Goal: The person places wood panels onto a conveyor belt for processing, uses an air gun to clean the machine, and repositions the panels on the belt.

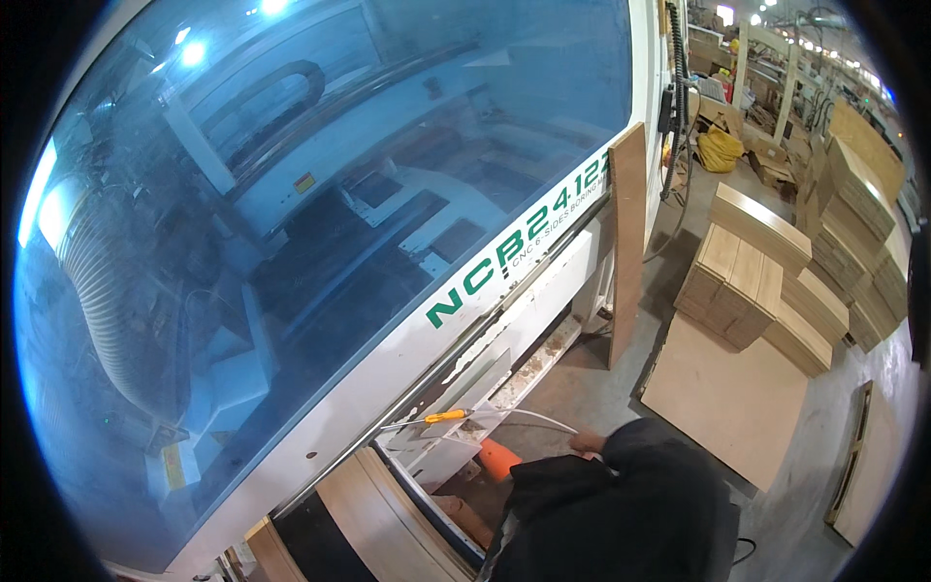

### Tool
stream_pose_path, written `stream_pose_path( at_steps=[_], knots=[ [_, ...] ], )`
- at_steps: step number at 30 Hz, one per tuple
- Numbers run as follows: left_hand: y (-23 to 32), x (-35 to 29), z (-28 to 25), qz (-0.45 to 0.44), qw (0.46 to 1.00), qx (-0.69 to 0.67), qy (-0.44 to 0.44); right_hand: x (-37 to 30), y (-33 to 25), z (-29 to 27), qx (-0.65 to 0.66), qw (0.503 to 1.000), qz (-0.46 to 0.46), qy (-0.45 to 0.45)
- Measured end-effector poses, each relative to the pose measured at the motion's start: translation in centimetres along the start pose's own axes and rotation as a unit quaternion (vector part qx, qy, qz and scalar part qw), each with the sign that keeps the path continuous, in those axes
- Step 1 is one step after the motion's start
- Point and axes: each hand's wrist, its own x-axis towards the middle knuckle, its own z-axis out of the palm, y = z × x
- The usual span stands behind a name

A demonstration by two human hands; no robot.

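At the lower middle, my right hand [587, 443] reaches out of a dark sleeve [669, 485], its fingers closed around a thin white hose [529, 415]. That hose runs left to a yellow-handled air blow gun [447, 416], whose slim metal nozzle points left along the machine's lower edge. Below the nozzle lie light wood-coloured panels [383, 514] with a dark strip across them. An orange object [498, 460] shows partly beside my sleeve. My left hand is not in sight.
A large white machine [378, 436] with a blue see-through cover [388, 194] fills the left. A brown board [627, 247] leans upright against it. At right, stacked panels [732, 281] stand by a flat sheet [727, 403]. A yellow bag [720, 150] lies farther back.
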Motion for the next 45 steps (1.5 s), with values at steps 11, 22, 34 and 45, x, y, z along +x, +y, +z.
stream_pose_path(
  at_steps=[11, 22, 34, 45],
  knots=[
    [-3.4, -0.4, -0.2, -0.039, 0.998, 0.043, 0.016, 2.3, -5.1, 5.0, -0.283, 0.941, -0.179, -0.036],
    [0.1, 0.6, -6.6, -0.212, 0.969, 0.114, -0.058, 0.8, 4.9, 8.7, -0.322, 0.929, -0.185, -0.008],
    [-2.2, -1.3, -3.4, 0.002, 0.988, 0.065, -0.137, -5.9, 10.6, 7.5, -0.307, 0.941, -0.135, 0.041],
    [3.4, -3.2, -13.2, -0.183, 0.887, -0.225, -0.358, -1.6, 3.2, 5.3, -0.445, 0.854, -0.271, -0.001]
  ],
)
